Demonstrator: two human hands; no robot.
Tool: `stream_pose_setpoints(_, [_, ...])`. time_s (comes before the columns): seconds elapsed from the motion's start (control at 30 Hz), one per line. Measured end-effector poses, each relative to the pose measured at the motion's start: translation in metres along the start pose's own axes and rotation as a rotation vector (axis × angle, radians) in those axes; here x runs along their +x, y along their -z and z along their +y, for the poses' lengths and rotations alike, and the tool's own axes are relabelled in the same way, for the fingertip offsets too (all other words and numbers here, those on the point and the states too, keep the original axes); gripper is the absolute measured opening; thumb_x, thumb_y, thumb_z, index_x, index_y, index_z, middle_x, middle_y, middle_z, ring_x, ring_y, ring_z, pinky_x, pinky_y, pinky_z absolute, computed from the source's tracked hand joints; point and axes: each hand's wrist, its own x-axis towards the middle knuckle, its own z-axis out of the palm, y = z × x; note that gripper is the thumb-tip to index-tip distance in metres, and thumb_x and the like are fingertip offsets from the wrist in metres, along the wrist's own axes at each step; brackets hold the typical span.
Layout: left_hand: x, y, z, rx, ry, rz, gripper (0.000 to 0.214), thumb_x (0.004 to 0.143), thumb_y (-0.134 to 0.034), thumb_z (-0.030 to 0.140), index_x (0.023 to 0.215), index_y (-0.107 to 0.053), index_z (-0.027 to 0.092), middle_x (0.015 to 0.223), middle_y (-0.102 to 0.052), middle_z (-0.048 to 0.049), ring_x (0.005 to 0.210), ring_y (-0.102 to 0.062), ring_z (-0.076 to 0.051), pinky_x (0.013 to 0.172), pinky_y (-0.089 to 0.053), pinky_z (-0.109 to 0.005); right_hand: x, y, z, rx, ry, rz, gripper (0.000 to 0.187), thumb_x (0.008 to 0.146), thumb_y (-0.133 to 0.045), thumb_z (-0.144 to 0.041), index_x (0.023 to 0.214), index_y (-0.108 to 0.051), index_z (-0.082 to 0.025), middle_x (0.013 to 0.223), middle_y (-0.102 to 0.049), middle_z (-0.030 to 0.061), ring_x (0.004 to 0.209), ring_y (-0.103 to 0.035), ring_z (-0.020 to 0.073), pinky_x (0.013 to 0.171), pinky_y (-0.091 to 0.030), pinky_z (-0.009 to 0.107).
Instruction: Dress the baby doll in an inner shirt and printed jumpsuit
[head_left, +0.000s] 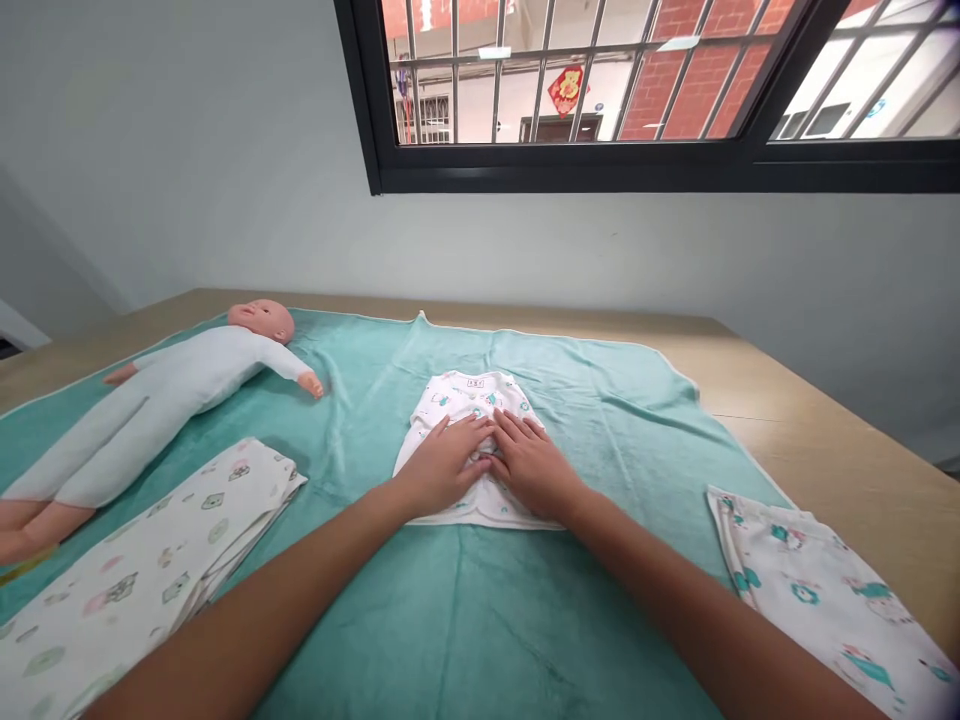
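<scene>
A small white baby shirt (480,510) with a teal and pink print lies flat on the green blanket (480,610), its neckline toward the wall. My left hand (450,462) rests palm down on the left half of the shirt, fingers stretched out. On the right half lies my right hand (534,462), also flat, with its fingers pointing up and inward. The fingertips of both hands meet near the middle of the shirt and cover part of its print. Neither hand grips the fabric.
A baby doll (180,385) in white lies at the left. Nearer is a folded printed cloth (165,560). Another folded cloth (825,590) with teal prints lies at the right. Beneath the blanket is a wooden table (787,400), against a wall with a barred window (555,170).
</scene>
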Motion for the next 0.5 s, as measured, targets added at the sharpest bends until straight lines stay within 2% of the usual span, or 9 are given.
stream_pose_setpoints(0.1, [-0.002, 0.007, -0.005, -0.155, 0.075, 0.22, 0.045, 0.089, -0.043, 0.019, 0.134, -0.049, 0.024, 0.142, -0.051, -0.008, 0.133, -0.045, -0.021, 0.114, -0.034, -0.044, 0.012, 0.007, -0.006, -0.069, 0.004, 0.015, 0.038, 0.097, -0.043, -0.04, 0.119, -0.058, -0.013, 0.13, -0.058, 0.0184, 0.121, -0.052, 0.0307, 0.1, -0.037, 0.043])
stream_pose_setpoints(0.17, [-0.004, 0.011, -0.007, -0.229, 0.088, 0.367, 0.044, 0.086, -0.044, 0.016, 0.13, -0.05, 0.023, 0.141, -0.051, -0.0084, 0.133, -0.045, -0.021, 0.113, -0.035, -0.043, 0.022, 0.01, -0.011, -0.107, -0.013, -0.009, 0.027, 0.094, -0.048, -0.036, 0.103, -0.062, -0.014, 0.107, -0.067, 0.0164, 0.102, -0.062, 0.0299, 0.089, -0.042, 0.04])
stream_pose_setpoints(0.23, [-0.005, 0.015, -0.008, -0.281, 0.096, 0.479, 0.039, 0.087, -0.045, 0.017, 0.125, -0.05, 0.023, 0.14, -0.05, -0.0082, 0.133, -0.044, -0.021, 0.111, -0.038, -0.043, 0.029, 0.01, -0.017, -0.128, -0.052, -0.01, 0.022, 0.092, -0.052, -0.034, 0.098, -0.062, -0.015, 0.093, -0.068, 0.0133, 0.09, -0.063, 0.0283, 0.082, -0.042, 0.038])
stream_pose_setpoints(0.33, [-0.006, 0.016, -0.01, -0.331, 0.172, 0.55, 0.034, 0.087, -0.046, 0.019, 0.12, -0.051, 0.025, 0.136, -0.05, -0.0073, 0.13, -0.046, -0.021, 0.104, -0.044, -0.042, 0.03, 0.006, -0.025, -0.119, -0.102, 0.048, 0.024, 0.093, -0.05, -0.038, 0.096, -0.062, -0.017, 0.092, -0.067, 0.0121, 0.092, -0.062, 0.0276, 0.081, -0.04, 0.036])
stream_pose_setpoints(0.43, [-0.006, 0.014, -0.013, -0.409, 0.281, 0.563, 0.034, 0.086, -0.046, 0.019, 0.12, -0.05, 0.025, 0.132, -0.053, -0.0063, 0.125, -0.05, -0.02, 0.102, -0.045, -0.04, 0.026, 0.005, -0.025, -0.041, -0.16, 0.1, 0.035, 0.098, -0.04, -0.044, 0.089, -0.063, -0.02, 0.091, -0.068, 0.0087, 0.091, -0.062, 0.0241, 0.079, -0.039, 0.033])
stream_pose_setpoints(0.5, [-0.004, 0.012, -0.016, -0.507, 0.347, 0.554, 0.036, 0.085, -0.048, 0.02, 0.12, -0.05, 0.024, 0.13, -0.055, -0.0066, 0.122, -0.052, -0.02, 0.101, -0.046, -0.038, 0.025, 0.006, -0.021, 0.037, -0.189, 0.116, 0.041, 0.101, -0.031, -0.041, 0.085, -0.064, -0.021, 0.09, -0.068, 0.0061, 0.087, -0.063, 0.0205, 0.075, -0.039, 0.03])
